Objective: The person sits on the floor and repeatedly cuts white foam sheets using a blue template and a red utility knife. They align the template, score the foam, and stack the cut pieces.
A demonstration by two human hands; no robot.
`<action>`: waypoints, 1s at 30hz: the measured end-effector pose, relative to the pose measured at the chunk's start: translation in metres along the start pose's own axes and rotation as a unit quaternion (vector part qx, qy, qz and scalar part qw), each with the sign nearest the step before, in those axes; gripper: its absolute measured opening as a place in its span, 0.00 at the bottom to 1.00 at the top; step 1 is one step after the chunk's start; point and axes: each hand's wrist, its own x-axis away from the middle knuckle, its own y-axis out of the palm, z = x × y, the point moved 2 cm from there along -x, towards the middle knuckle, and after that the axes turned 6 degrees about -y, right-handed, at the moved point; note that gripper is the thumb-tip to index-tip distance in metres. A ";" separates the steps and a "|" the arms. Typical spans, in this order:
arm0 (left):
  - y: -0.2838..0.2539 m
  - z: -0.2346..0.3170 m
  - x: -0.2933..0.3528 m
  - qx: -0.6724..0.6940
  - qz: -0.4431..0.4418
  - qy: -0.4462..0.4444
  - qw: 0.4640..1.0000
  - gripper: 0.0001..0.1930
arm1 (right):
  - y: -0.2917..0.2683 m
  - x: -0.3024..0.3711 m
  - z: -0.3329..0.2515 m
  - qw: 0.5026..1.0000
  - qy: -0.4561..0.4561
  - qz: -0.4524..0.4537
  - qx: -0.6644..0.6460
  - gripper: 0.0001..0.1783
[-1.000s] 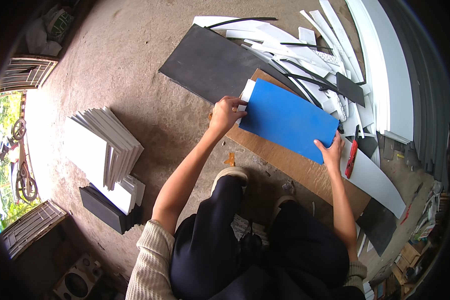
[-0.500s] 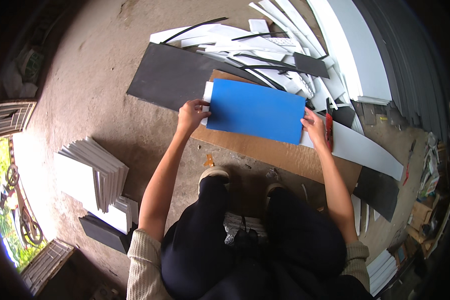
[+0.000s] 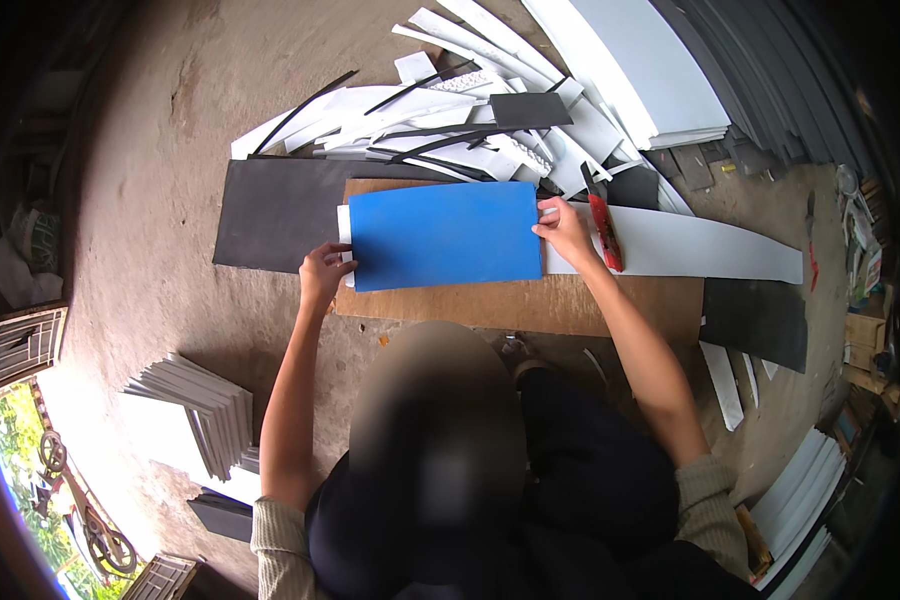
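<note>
A blue rectangular sheet (image 3: 445, 235) lies over a long white sheet (image 3: 710, 243), whose ends show on both sides of it. Beneath both is a brown board (image 3: 510, 306) on the floor. My left hand (image 3: 323, 275) pinches the blue sheet's left edge near its lower corner, thumb and fingers close together. At the opposite short edge, my right hand (image 3: 567, 235) has its fingertips closed on the upper part. A red-handled cutter (image 3: 604, 225) rests on the white sheet just right of my right hand.
Beyond the board, white and black offcuts (image 3: 450, 110) are heaped beside a dark grey sheet (image 3: 270, 215). Tall white stacks (image 3: 630, 60) stand far right. Stacked white pieces (image 3: 190, 415) sit at left. A black sheet (image 3: 755, 322) lies at the board's right end.
The view has turned, so the board and blue sheet now appear more level and farther left. Both hands stay at the sheet's short edges; my left hand sits slightly nearer its lower corner.
</note>
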 end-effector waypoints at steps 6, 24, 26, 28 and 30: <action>0.007 -0.012 -0.008 0.024 -0.020 0.001 1.000 0.16 | 0.001 0.002 0.008 1.000 -0.013 0.019 0.013 0.18; -0.003 -0.017 -0.025 -0.042 -0.077 0.104 0.991 0.27 | -0.004 -0.019 -0.016 0.989 0.057 -0.119 0.070 0.13; -0.004 -0.020 -0.023 -0.027 -0.079 0.107 0.991 0.26 | -0.007 -0.017 -0.018 0.987 0.072 -0.139 0.038 0.12; -0.001 -0.019 -0.021 -0.025 -0.084 0.123 0.989 0.26 | -0.012 -0.012 -0.016 0.986 0.081 -0.144 0.014 0.11; 0.000 -0.019 -0.020 -0.020 -0.079 0.124 0.989 0.26 | -0.015 -0.013 -0.017 0.984 0.091 -0.150 0.021 0.11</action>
